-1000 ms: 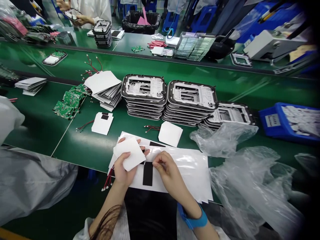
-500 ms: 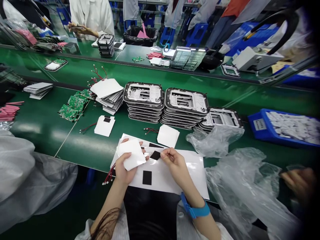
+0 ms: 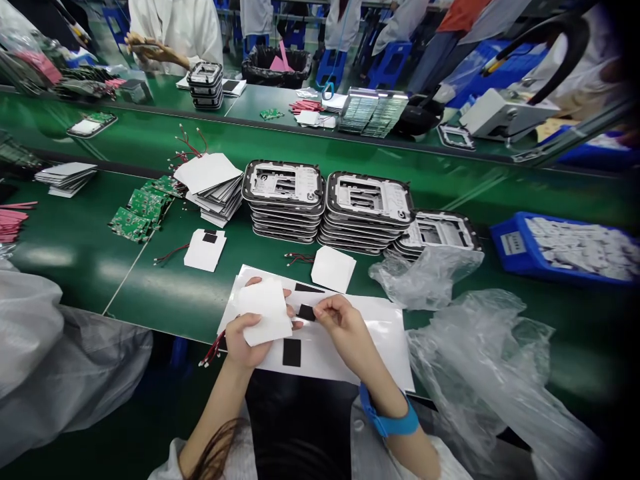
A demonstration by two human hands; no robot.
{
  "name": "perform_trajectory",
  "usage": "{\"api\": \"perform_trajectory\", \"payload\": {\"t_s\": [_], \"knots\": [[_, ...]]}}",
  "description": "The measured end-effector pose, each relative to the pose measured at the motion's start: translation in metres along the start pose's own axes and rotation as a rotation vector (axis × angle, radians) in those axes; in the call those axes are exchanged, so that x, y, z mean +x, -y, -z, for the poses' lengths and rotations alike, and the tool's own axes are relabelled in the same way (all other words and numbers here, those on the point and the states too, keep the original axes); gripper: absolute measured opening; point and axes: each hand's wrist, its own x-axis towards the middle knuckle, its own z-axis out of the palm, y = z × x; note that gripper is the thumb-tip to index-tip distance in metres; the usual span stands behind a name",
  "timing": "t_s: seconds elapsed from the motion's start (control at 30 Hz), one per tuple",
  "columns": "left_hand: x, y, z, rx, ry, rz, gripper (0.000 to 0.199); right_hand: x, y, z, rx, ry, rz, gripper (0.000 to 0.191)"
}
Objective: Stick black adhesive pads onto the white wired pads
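Observation:
My left hand (image 3: 246, 339) grips a white square pad (image 3: 265, 310), with red wires (image 3: 214, 350) hanging below it on the left. Just right of the pad, my right hand (image 3: 340, 323) pinches a small black square (image 3: 307, 312) between thumb and forefinger. Under both hands lies a glossy white sheet (image 3: 380, 333) bearing another black square (image 3: 292, 353) and a dark strip (image 3: 309, 288). Beyond the sheet are a white pad with red wires (image 3: 333, 269) and, farther left, one with a black patch (image 3: 204, 251).
Stacked frames (image 3: 283, 200) stand behind the sheet, beside piled white pads (image 3: 210, 180) and green circuit boards (image 3: 140, 210). Clear plastic bags (image 3: 480, 347) and a blue bin (image 3: 510, 243) are on the right. A person in white (image 3: 175, 30) stands across the bench.
The black square in my right hand has turned and shifted slightly left, close to the pad's edge. The hand at the far right has gone from view. The whole view has shifted a little.

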Motion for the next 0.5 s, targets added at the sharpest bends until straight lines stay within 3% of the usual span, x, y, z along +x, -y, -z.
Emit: {"api": "perform_trajectory", "payload": {"t_s": [0.13, 0.5], "knots": [[0.0003, 0.0016, -0.0043, 0.02, -0.006, 0.004, 0.053, 0.0015, 0.0004, -0.0014, -0.058, -0.065, 0.042, 0.014], [0.0065, 0.0063, -0.0012, 0.056, -0.068, 0.039, 0.066, 0.0052, 0.0001, -0.0045, -0.221, -0.104, 0.193, 0.013]]}}
